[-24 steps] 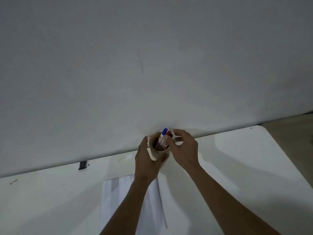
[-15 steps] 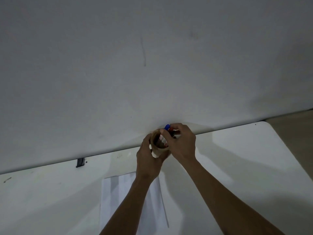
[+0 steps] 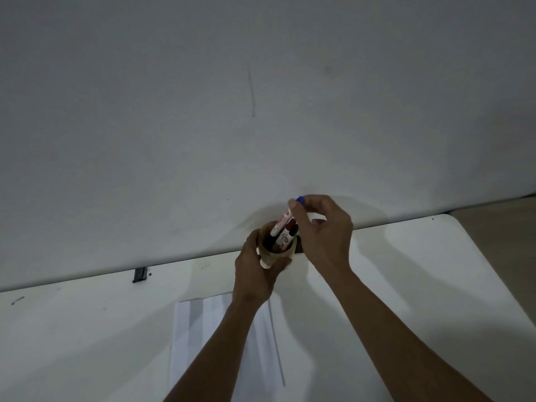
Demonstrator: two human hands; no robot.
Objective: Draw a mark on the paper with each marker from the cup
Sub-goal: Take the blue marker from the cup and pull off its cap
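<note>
Our left hand (image 3: 255, 271) gripped cup (image 3: 274, 258) at table's (image 3: 406, 271) far edge; right hand (image 3: 322, 230) pinched blue-capped marker (image 3: 282, 219), tilted, lower end inside cup. Paper (image 3: 203, 343) lay nearer us.

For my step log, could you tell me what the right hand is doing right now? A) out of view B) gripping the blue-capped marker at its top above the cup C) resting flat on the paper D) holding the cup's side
B: the right hand pinches the blue-capped marker near its cap, while the left hand holds the cup.
</note>
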